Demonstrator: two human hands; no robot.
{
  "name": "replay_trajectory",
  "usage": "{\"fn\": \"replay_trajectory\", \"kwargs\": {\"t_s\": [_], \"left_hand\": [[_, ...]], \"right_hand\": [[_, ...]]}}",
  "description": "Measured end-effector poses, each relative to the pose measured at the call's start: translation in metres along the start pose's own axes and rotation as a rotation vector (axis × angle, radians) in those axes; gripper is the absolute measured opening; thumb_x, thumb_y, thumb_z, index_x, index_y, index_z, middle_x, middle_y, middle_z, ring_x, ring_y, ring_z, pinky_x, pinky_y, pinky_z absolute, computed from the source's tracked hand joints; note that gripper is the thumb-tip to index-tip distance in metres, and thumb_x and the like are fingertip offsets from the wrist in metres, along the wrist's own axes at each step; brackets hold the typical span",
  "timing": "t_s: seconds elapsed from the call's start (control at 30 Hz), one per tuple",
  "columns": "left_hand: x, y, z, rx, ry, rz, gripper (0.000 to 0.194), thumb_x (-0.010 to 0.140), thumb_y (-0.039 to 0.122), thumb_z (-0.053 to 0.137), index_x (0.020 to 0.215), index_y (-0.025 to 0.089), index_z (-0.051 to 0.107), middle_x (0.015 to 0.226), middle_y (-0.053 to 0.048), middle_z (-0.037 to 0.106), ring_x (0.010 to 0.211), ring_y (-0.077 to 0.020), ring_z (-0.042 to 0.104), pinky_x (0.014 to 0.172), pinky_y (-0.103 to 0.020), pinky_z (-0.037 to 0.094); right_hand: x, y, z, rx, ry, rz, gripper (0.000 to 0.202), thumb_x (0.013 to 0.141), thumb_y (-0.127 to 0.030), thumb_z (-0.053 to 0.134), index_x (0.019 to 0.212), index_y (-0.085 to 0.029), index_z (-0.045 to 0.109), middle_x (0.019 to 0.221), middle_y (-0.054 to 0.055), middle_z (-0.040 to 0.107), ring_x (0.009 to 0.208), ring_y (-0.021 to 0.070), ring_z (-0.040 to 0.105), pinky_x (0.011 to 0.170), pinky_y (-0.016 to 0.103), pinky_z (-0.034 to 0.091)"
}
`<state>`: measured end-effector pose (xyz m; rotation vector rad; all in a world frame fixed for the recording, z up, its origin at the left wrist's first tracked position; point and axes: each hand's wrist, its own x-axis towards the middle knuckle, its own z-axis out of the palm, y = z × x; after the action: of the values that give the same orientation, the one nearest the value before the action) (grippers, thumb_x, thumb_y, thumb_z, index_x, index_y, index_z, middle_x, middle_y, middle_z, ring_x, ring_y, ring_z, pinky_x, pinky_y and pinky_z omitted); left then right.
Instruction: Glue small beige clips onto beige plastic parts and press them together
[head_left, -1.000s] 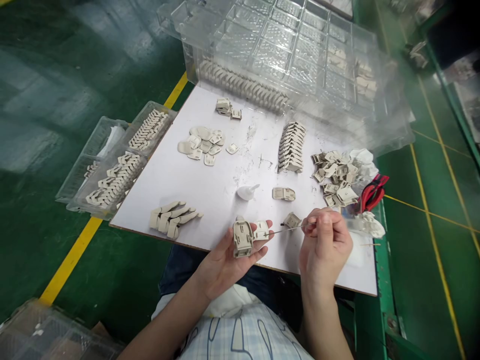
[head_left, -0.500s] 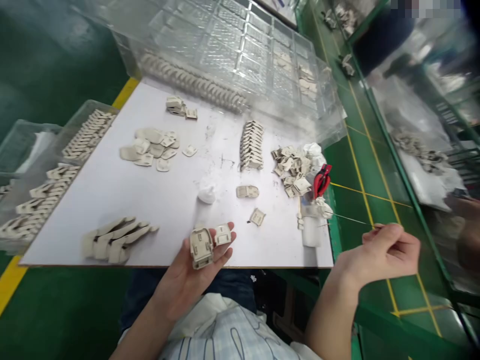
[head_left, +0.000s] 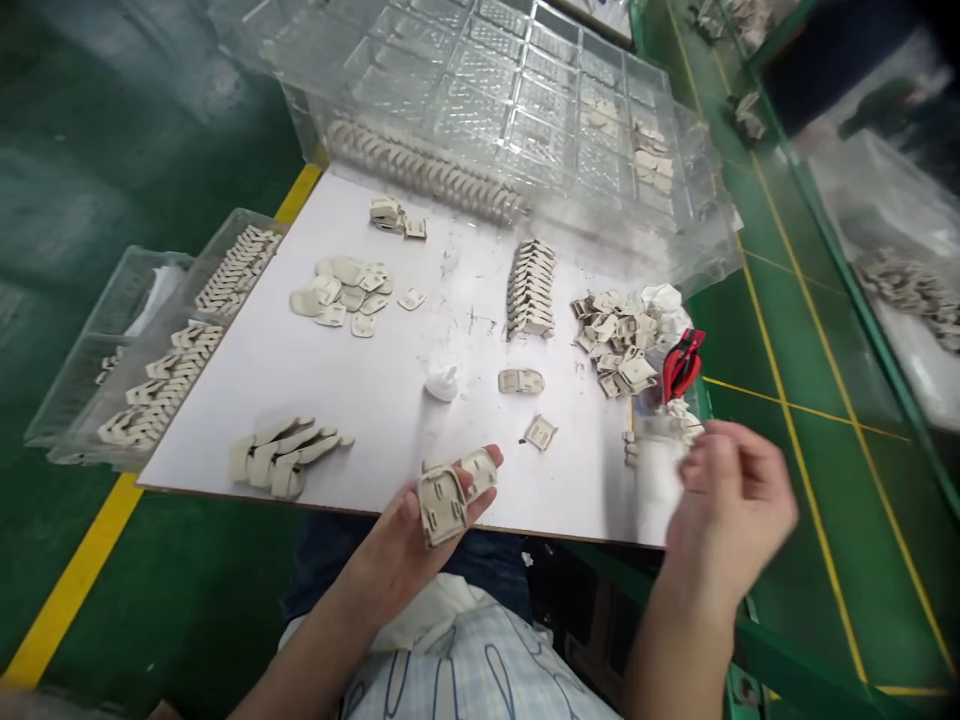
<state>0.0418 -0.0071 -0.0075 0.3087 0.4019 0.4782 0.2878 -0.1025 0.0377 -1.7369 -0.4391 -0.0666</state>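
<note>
My left hand [head_left: 401, 555], palm up above the table's front edge, is closed around a beige plastic shell [head_left: 442, 507] with its slotted inside showing. A smaller beige plastic piece [head_left: 480, 474] lies against its fingertips. My right hand [head_left: 739, 500] is at the right front corner, fingers pinched together beside a white cylindrical container [head_left: 660, 480]. A thin thread runs toward this pinch from a crumpled white bundle [head_left: 684, 420]; only a short bit of it shows. Between the hands, a square beige clip [head_left: 540, 433] and a longer beige piece [head_left: 521, 381] lie on the table.
Red-handled pliers [head_left: 682, 367] stand near a heap of beige parts [head_left: 619, 340]. A row of stacked pieces [head_left: 531, 290], loose flat covers [head_left: 349, 290] and a white lump [head_left: 442, 384] are on the white table [head_left: 420, 350]. Clear compartment trays [head_left: 480, 80] line the back.
My right hand has come in left toward the white container, and the stretched thread has shortened. My left hand still holds the beige parts, tilted slightly. The whole view has shifted.
</note>
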Motion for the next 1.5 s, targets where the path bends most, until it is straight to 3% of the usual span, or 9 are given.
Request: {"fn": "replay_trajectory", "kwargs": {"t_s": [0.13,0.23,0.47,0.57,0.67,0.77,0.93,1.3,1.5], "left_hand": [[-0.005,0.010,0.011,0.152,-0.068,0.048,0.044,0.075,0.066,0.075,0.096,0.027,0.082,0.148,-0.008,0.061,0.156,-0.0358,0.024,0.123,-0.048,0.026],[-0.006,0.015,0.013,0.172,-0.071,0.049,0.044,0.070,0.065,0.079,0.092,0.026,0.083,0.146,-0.010,0.061,0.154,-0.0393,0.026,0.115,-0.049,0.038],[-0.005,0.015,0.008,0.227,-0.129,0.034,0.047,0.070,0.068,0.077,0.086,0.024,0.083,0.147,-0.011,0.060,0.154,-0.0391,0.025,0.113,-0.048,0.041],[-0.004,0.012,0.013,0.211,-0.033,0.060,0.044,0.072,0.064,0.079,0.095,0.026,0.083,0.149,-0.008,0.058,0.142,-0.0392,0.045,0.109,-0.045,0.044],[-0.001,0.007,0.018,0.196,0.149,0.154,0.042,0.071,0.058,0.083,0.101,0.027,0.082,0.127,-0.008,0.069,0.114,-0.0297,0.061,0.096,-0.037,0.049],[0.001,0.003,0.022,0.195,0.249,0.192,0.042,0.069,0.055,0.086,0.097,0.025,0.081,0.099,-0.006,0.068,0.087,-0.0203,0.058,0.079,-0.031,0.049],[0.002,0.003,0.024,0.263,0.264,0.232,0.040,0.070,0.052,0.086,0.097,0.023,0.081,0.093,-0.005,0.063,0.085,-0.0197,0.054,0.075,-0.030,0.046],[0.003,0.001,0.022,0.275,0.303,0.281,0.040,0.066,0.047,0.090,0.095,0.025,0.074,0.089,-0.001,0.065,0.083,-0.0183,0.055,0.083,-0.032,0.043],[0.002,0.005,0.021,0.463,0.297,0.312,0.026,0.075,0.044,0.084,0.087,0.023,0.075,0.092,-0.003,0.067,0.092,-0.0217,0.060,0.085,-0.032,0.046]], "right_hand": [[-0.062,-0.023,0.036,0.391,-0.935,0.592,0.035,0.087,-0.054,0.068,0.085,-0.020,0.061,0.084,0.002,0.063,0.051,0.0072,0.048,0.043,0.020,0.040],[-0.085,-0.030,0.054,0.604,-1.158,0.859,0.034,0.089,-0.054,0.066,0.085,-0.022,0.057,0.084,0.000,0.060,0.050,0.0067,0.047,0.042,0.019,0.044],[-0.088,-0.023,0.057,0.685,-1.175,1.021,0.042,0.078,-0.057,0.077,0.095,-0.021,0.067,0.077,0.001,0.063,0.056,0.0093,0.054,0.046,0.019,0.048],[-0.086,-0.024,0.051,0.592,-1.101,0.822,0.042,0.079,-0.057,0.076,0.101,-0.021,0.073,0.082,0.003,0.067,0.062,0.0114,0.058,0.057,0.024,0.056],[-0.085,-0.029,0.046,0.426,-0.950,0.441,0.028,0.083,-0.041,0.077,0.106,-0.025,0.076,0.089,0.005,0.068,0.072,0.0142,0.063,0.066,0.028,0.059],[-0.086,-0.035,0.043,0.295,-0.876,0.168,0.019,0.083,-0.026,0.077,0.102,-0.027,0.077,0.095,0.005,0.067,0.081,0.0164,0.064,0.068,0.027,0.058],[-0.088,-0.039,0.044,0.246,-0.883,0.097,0.035,0.085,-0.020,0.075,0.117,-0.032,0.074,0.104,0.006,0.066,0.090,0.0178,0.065,0.074,0.029,0.060],[-0.083,-0.045,0.044,0.132,-0.999,0.041,0.032,0.087,-0.019,0.074,0.116,-0.032,0.072,0.105,0.004,0.066,0.099,0.0177,0.065,0.084,0.032,0.061],[-0.084,-0.045,0.043,0.014,-0.946,-0.158,0.034,0.086,-0.017,0.075,0.117,-0.030,0.071,0.103,0.003,0.067,0.096,0.0173,0.066,0.082,0.030,0.060]]}}
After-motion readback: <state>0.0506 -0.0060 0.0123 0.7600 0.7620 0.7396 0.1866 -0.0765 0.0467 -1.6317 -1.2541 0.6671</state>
